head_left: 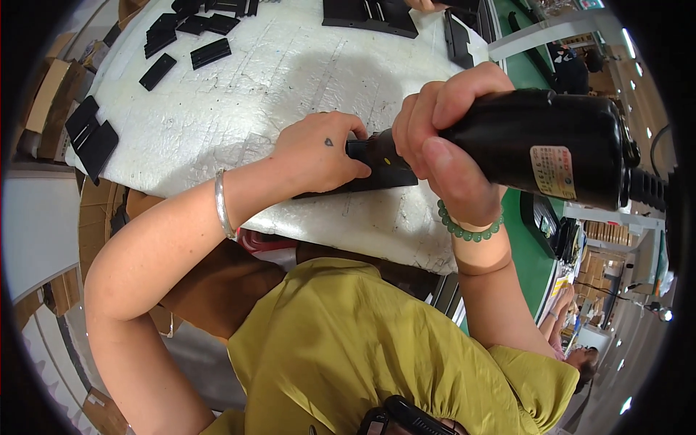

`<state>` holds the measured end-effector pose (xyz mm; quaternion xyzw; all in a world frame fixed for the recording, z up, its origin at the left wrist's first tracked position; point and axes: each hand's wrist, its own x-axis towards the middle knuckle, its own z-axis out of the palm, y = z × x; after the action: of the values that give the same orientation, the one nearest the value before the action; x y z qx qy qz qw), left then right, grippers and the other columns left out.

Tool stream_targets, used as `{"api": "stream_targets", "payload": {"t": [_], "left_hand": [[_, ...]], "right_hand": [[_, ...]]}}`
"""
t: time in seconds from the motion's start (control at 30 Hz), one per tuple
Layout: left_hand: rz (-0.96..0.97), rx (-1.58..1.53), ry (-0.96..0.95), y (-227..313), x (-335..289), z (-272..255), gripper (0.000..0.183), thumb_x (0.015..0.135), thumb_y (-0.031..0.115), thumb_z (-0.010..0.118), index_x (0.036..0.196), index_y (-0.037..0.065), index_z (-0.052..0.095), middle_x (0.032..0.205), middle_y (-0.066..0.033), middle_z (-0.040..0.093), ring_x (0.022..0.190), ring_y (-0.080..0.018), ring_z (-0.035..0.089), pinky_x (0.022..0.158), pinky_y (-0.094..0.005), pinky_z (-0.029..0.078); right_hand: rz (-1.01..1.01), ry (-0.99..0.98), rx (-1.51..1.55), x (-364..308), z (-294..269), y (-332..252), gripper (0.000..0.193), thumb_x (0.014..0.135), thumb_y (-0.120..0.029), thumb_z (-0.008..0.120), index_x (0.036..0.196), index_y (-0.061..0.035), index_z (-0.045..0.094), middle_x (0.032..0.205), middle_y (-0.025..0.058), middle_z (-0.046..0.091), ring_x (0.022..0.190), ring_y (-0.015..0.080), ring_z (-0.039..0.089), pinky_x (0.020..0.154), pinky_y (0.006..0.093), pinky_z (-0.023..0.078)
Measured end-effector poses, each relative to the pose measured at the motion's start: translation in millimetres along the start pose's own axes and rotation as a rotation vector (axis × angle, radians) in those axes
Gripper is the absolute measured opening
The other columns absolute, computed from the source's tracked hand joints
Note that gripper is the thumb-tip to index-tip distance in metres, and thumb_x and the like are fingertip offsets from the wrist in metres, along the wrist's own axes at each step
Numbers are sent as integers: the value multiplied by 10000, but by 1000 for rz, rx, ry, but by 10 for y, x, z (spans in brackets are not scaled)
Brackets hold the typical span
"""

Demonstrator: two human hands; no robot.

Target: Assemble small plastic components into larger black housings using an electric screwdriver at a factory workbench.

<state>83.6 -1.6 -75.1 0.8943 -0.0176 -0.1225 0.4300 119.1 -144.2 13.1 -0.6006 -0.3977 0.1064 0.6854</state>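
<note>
Clasping black power screwdriver [536,141] in right hand [453,145], two o'clock; my left hand [319,151], eleven o'clock, pinches black part [395,178].

In front of us we have a table covered in wrinkled, shiny white sheeting [254,83], with a flat black part [395,178] near its close edge. Small black pieces [161,32] cluster at the far left, two black plates [101,148] touch at the left rim, and we see a broad black panel [343,14] along the far side.
</note>
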Motion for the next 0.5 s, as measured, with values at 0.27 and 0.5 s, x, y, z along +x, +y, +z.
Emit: {"api": "stream_targets", "payload": {"t": [0.27,0.5], "left_hand": [[-8,-52,-39,44,-20,-86,399,681,255,735,1019,70,627,931,-148,645,892,-325,602,785,-369,468],[193,-27,-94,179,51,-51,370,705,216,734,1013,39,631,850,-146,618,825,-301,585,782,-362,461]], "right_hand": [[8,55,2,30,-162,-103,210,753,-71,538,942,-41,452,626,24,437,490,117,400,483,279,360],[-214,405,-101,-77,-1061,-32,202,775,-63,482,966,1,491,618,40,431,505,137,400,540,303,379]]}}
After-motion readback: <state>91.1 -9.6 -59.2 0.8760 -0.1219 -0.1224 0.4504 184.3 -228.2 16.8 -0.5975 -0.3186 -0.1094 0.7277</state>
